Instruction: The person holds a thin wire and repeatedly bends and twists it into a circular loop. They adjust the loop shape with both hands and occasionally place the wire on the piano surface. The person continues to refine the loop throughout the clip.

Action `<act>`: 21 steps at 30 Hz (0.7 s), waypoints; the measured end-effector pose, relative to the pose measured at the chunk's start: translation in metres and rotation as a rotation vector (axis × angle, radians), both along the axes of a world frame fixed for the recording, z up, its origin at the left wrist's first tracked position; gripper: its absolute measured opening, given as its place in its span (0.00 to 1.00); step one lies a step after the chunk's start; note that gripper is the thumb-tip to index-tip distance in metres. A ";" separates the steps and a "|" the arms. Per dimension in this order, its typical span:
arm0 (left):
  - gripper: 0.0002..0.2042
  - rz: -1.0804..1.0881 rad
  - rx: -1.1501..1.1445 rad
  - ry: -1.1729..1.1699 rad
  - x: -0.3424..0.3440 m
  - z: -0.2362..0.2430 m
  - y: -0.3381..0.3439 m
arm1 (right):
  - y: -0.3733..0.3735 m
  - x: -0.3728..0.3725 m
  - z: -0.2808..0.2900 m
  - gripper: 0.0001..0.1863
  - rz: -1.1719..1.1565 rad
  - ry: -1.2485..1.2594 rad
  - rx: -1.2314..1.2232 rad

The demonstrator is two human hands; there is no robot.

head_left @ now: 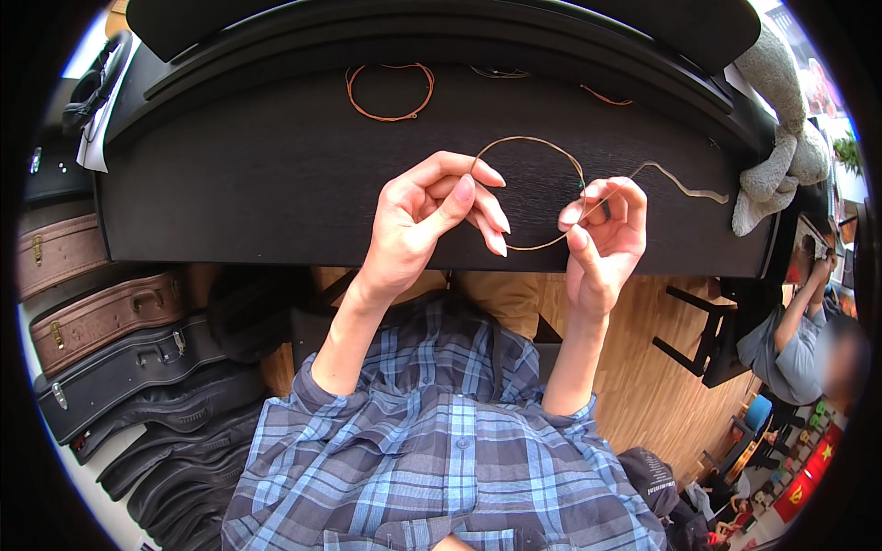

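My left hand (413,213) pinches the left side of a coiled guitar string (528,139) between thumb and index finger, its other fingers loosely spread. On the coil's right side, my right hand (608,243) has thumb and fingertips closed on the wire. The loop is held up above the front part of a black tabletop (230,193). From the right hand a loose, wavy end of the string stretches out to the right. Farther back on the black surface lies another coiled copper-coloured string (363,111), touched by neither hand.
Short wire pieces (606,96) lie near the back. A grey plush toy (785,165) sits at the right end, and black headphones (96,83) rest at far left. Instrument cases (119,312) line the left side. At right, another person (790,340) raises their hands beside a black stand (703,335).
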State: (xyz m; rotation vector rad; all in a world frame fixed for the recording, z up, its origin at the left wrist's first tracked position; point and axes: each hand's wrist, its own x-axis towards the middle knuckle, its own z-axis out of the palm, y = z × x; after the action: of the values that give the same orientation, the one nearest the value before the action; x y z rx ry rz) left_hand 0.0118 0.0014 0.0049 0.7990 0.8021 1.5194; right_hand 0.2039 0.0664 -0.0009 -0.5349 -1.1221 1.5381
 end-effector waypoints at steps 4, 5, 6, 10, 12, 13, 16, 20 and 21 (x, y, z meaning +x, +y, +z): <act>0.13 -0.007 0.000 -0.005 0.000 0.000 0.000 | 0.005 -0.002 -0.002 0.22 0.050 -0.094 0.123; 0.13 -0.008 0.001 -0.008 0.000 -0.001 0.000 | 0.005 -0.002 -0.002 0.21 0.040 -0.103 0.117; 0.13 0.000 0.010 -0.008 0.000 -0.001 0.000 | 0.003 -0.002 -0.002 0.21 0.018 -0.110 0.092; 0.14 0.001 0.008 -0.025 0.000 -0.001 -0.001 | -0.002 -0.001 -0.001 0.18 0.026 -0.089 0.040; 0.14 -0.004 0.001 -0.036 -0.001 -0.001 -0.002 | -0.002 0.000 -0.001 0.18 0.058 -0.133 0.093; 0.14 -0.001 0.003 -0.039 -0.001 -0.001 -0.002 | -0.001 0.000 0.000 0.18 0.074 -0.152 0.120; 0.13 -0.002 -0.007 -0.058 -0.002 -0.001 -0.002 | -0.002 -0.001 0.000 0.15 0.062 -0.185 0.150; 0.13 0.012 -0.005 -0.065 0.000 -0.002 -0.002 | -0.006 -0.004 0.001 0.12 0.006 -0.253 0.153; 0.12 0.008 0.000 -0.064 0.000 -0.002 -0.002 | -0.006 -0.005 0.000 0.12 -0.008 -0.254 0.181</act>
State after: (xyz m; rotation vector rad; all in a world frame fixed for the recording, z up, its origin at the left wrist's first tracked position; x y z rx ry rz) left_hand 0.0117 -0.0003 0.0027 0.7447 0.7586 1.5446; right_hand 0.1984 0.0608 -0.0008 -0.6218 -1.4366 1.3701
